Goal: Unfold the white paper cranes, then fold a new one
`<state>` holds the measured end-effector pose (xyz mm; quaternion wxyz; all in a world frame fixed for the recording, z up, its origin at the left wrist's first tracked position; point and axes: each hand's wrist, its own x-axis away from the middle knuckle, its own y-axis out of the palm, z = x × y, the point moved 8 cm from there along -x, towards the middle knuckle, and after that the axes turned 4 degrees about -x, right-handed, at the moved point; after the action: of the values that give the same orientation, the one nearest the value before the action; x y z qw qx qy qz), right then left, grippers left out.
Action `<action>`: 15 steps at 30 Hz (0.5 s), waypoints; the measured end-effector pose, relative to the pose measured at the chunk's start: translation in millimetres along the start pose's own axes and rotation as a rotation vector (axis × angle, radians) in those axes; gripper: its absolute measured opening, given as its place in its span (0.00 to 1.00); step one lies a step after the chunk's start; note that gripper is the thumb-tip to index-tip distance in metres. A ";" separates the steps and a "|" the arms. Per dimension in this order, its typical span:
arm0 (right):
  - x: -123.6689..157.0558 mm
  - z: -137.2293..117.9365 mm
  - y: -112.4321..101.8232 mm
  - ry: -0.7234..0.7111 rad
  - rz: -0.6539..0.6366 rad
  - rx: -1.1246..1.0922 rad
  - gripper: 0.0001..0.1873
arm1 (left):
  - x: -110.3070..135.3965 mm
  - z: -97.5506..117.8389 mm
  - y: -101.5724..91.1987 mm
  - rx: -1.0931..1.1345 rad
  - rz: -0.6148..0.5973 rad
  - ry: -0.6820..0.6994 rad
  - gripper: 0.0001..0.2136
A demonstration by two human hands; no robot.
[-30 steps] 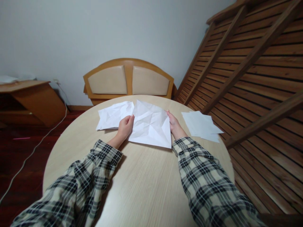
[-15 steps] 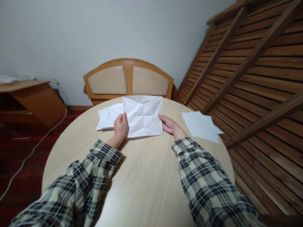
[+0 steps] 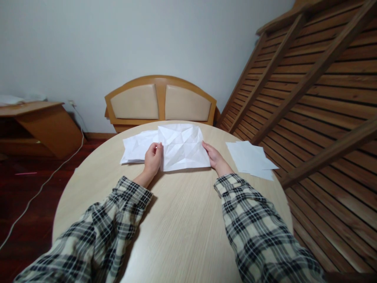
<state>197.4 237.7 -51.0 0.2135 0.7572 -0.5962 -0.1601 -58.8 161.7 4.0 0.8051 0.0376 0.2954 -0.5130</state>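
A white sheet of paper [image 3: 185, 148], marked by crossing fold creases, is held up between my two hands over the far part of the table. My left hand [image 3: 153, 159] is closed on its left edge, the thumb on the near face. On the right edge, my right hand [image 3: 214, 158] pinches the same sheet, its other fingers behind the paper. Just left of my left hand lies a stack of creased white papers [image 3: 137, 146], partly covered by the held sheet.
Several flat white sheets [image 3: 249, 157] overlap on the right side of the round wooden table [image 3: 179, 220]. Beyond the table stands a padded headboard [image 3: 160, 98]. Wooden slats [image 3: 318, 94] lean at the right; a desk [image 3: 38, 125] and white cable [image 3: 44, 184] are at the left.
The held sheet has shifted slightly right and tilted back, its surface now more buckled. Both hands have moved a little to the right with it.
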 end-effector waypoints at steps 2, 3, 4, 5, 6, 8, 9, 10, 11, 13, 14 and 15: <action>-2.4 -6.1 -6.8 -0.068 0.041 -0.020 0.09 | 0.1 -3.4 6.3 0.021 -0.056 -0.007 0.09; -3.4 -8.5 -9.8 -0.097 0.059 -0.036 0.10 | 0.4 -5.4 9.4 0.017 -0.083 -0.012 0.08; -4.3 -10.1 -12.3 -0.116 0.073 -0.051 0.10 | 0.9 -7.3 12.4 0.008 -0.110 -0.016 0.09; -5.1 -10.8 -13.9 -0.126 0.081 -0.066 0.10 | 1.4 -8.7 14.9 -0.006 -0.135 -0.015 0.10; -5.7 -11.0 -14.7 -0.131 0.085 -0.077 0.10 | 1.9 -9.4 16.9 -0.021 -0.155 -0.010 0.11; -6.0 -12.0 -14.4 -0.147 0.082 -0.089 0.10 | 2.5 -8.9 17.6 -0.056 -0.163 0.017 0.13; -5.6 -13.0 -13.5 -0.161 0.077 -0.090 0.10 | 2.6 -7.8 16.6 -0.079 -0.151 0.037 0.13; -5.0 -14.3 -12.2 -0.176 0.071 -0.090 0.09 | 2.6 -6.3 14.8 -0.104 -0.132 0.058 0.12; -4.2 -15.4 -10.5 -0.187 0.062 -0.089 0.08 | 2.6 -4.6 12.8 -0.127 -0.109 0.079 0.12; -2.7 -16.6 -6.7 -0.192 0.041 -0.084 0.07 | 2.6 -1.0 9.0 -0.157 -0.065 0.116 0.12; -2.0 -16.7 -4.9 -0.190 0.031 -0.080 0.06 | 2.6 0.6 7.6 -0.163 -0.048 0.129 0.11; -1.6 -16.6 -3.4 -0.188 0.025 -0.076 0.06 | 2.5 2.0 6.5 -0.166 -0.036 0.139 0.11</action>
<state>208.1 242.2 -38.5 0.1871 0.7228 -0.6164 -0.2504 -51.7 162.0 2.7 0.7736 0.0009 0.3928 -0.4973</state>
